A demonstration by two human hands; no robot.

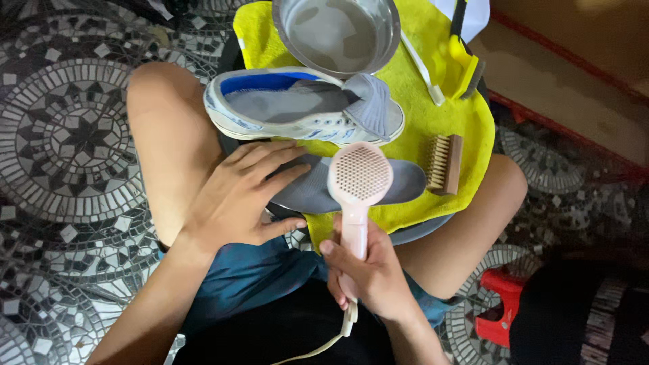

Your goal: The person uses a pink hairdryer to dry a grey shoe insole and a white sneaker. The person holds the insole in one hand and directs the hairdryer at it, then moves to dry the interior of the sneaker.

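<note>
- Insole (399, 186): grey, flat, lying on the yellow cloth (466, 115) just below the shoe (297, 108), on the side nearer the person. Its long axis runs left to right, roughly parallel to the shoe.
- Left hand (243, 196): open, fingers spread wide, palm down, pressing on the left part of the insole. It holds nothing.
- Right hand (368, 270): closed around the handle of a pink hair dryer (358, 182), whose round perforated face sits over the middle of the insole, between the insole and the camera. The cord trails down toward the person's body.
- Key relation: the insole lies directly ahead of both hands. The left hand is the only one touching it; the right hand is behind it, holding the dryer.
- Beyond the shoe: a metal bowl (338, 34) holding water.
- Right of the shoe: a white toothbrush (422, 71), a yellow brush (463, 67) and, nearer the insole's right end, a wooden brush (445, 164), all on the cloth.
</note>
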